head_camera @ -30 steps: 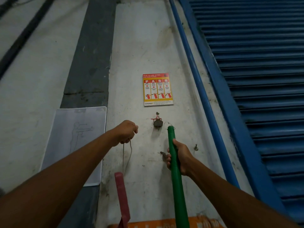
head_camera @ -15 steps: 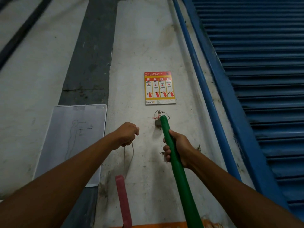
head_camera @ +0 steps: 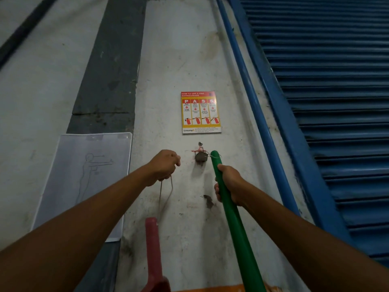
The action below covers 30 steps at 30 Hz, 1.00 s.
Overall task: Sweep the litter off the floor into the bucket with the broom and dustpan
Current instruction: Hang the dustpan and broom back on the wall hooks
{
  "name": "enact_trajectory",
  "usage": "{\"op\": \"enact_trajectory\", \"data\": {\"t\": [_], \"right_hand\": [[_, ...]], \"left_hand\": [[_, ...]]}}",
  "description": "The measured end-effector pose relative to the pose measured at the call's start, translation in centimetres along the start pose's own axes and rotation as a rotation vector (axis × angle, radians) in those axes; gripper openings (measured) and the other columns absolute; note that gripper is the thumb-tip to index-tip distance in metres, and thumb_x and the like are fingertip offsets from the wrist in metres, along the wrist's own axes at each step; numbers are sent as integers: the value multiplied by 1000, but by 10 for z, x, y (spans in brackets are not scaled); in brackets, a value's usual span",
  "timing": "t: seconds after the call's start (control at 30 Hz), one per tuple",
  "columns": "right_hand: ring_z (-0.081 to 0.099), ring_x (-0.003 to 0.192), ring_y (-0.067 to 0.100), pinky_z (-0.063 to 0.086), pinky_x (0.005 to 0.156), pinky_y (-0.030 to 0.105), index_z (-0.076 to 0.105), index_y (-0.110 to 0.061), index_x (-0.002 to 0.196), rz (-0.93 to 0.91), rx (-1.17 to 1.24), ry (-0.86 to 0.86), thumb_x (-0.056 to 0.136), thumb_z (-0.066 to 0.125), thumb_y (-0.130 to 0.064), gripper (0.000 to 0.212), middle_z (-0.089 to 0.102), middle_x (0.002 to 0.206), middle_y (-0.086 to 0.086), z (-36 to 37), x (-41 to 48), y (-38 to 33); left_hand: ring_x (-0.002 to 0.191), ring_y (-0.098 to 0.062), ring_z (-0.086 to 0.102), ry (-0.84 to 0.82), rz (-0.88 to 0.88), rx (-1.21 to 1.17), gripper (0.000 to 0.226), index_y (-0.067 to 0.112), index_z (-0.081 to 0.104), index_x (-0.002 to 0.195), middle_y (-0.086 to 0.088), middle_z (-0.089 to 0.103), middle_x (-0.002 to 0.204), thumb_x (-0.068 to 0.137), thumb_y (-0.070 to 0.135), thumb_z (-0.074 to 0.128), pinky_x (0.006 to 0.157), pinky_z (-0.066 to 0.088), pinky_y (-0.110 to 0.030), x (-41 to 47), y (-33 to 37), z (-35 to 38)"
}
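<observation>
**Cord in the left hand, broom in the right, both up at the wall**

Far left, a pale sheet [head_camera: 84, 182] with a pencilled figure is stuck to the wall. Beside it the left hand [head_camera: 165, 164] is raised, its fingers curled round a thin cord [head_camera: 166, 192]. The cord hangs in a loop down to the top of the red dustpan handle [head_camera: 152, 245], which stands below the hand, dull and scuffed. A small dark hook [head_camera: 200, 155] sits between the hands, under a red and yellow fire-extinguisher poster [head_camera: 200, 112]. The green broom handle [head_camera: 237, 224] is smooth and round and slants up, its tip just beside the hook. The right hand [head_camera: 230, 184] grips it a little below the tip. Right of that run a blue pipe [head_camera: 248, 98] and a blue slatted shutter [head_camera: 336, 102].
</observation>
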State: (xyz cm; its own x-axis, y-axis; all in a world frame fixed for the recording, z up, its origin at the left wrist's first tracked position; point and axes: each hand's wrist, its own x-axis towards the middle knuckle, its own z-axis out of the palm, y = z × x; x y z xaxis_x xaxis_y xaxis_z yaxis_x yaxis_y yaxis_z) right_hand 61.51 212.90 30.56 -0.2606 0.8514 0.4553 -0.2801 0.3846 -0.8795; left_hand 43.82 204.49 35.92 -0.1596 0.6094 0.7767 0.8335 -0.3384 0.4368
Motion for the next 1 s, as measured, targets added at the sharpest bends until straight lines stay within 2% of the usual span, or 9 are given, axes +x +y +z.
{"op": "enact_trajectory", "data": {"t": [0.13,0.2,0.27,0.37,0.57,0.7,0.83,1.0], "right_hand": [[51,57,17,48,53,29,50,-10,96,-114,-146,136,105,42,-41,34,55,73,8,0,6,-12],[56,63,19,55,62,33,52,-10,100,-197,-281,235,104,41,-44,36,60,80,9,2,10,-15],[61,69,20,60,71,36,53,-10,107,-279,-431,326,104,39,-46,39,64,87,9,2,12,-19],[66,75,21,63,76,38,49,-16,108,-348,-586,396,104,37,-48,35,65,95,8,4,9,-25],[64,74,18,61,77,36,49,-16,103,-411,-880,460,104,35,-49,35,58,84,2,16,8,-23],[55,68,12,51,67,31,52,-15,105,-446,-1061,475,104,35,-48,37,53,80,-1,13,7,-10],[57,73,14,53,71,33,54,-13,115,-464,-1112,496,105,33,-50,44,59,90,2,1,0,4],[49,64,8,41,59,26,52,-15,111,-459,-1121,456,106,33,-50,40,51,80,-3,0,-11,32]], "left_hand": [[50,-14,38,-4,-8,-11,25,6,58,89,-10,49,70,108,10,42,46,29,-24,5,1,2],[50,-14,38,-10,-5,-9,26,7,57,89,-10,48,70,108,12,41,46,29,-24,5,1,2],[50,-13,39,-18,1,7,25,8,57,88,-10,49,71,108,8,40,45,30,-24,4,0,1],[50,-13,39,-17,-3,25,25,9,56,88,-11,49,71,107,3,41,44,31,-22,2,-2,-2],[49,-12,38,-15,8,6,21,6,56,92,-8,48,71,107,5,42,40,32,-19,-2,-4,-10],[48,-13,40,0,15,-1,23,6,57,88,-10,48,69,105,0,42,43,30,-23,-2,-4,-17],[47,-13,39,-12,16,-4,22,3,57,90,-10,47,68,105,0,41,41,29,-22,-7,-1,-17],[48,-13,36,-93,-102,-28,22,4,58,96,-8,45,64,107,16,43,46,30,-23,-11,6,-19]]}}
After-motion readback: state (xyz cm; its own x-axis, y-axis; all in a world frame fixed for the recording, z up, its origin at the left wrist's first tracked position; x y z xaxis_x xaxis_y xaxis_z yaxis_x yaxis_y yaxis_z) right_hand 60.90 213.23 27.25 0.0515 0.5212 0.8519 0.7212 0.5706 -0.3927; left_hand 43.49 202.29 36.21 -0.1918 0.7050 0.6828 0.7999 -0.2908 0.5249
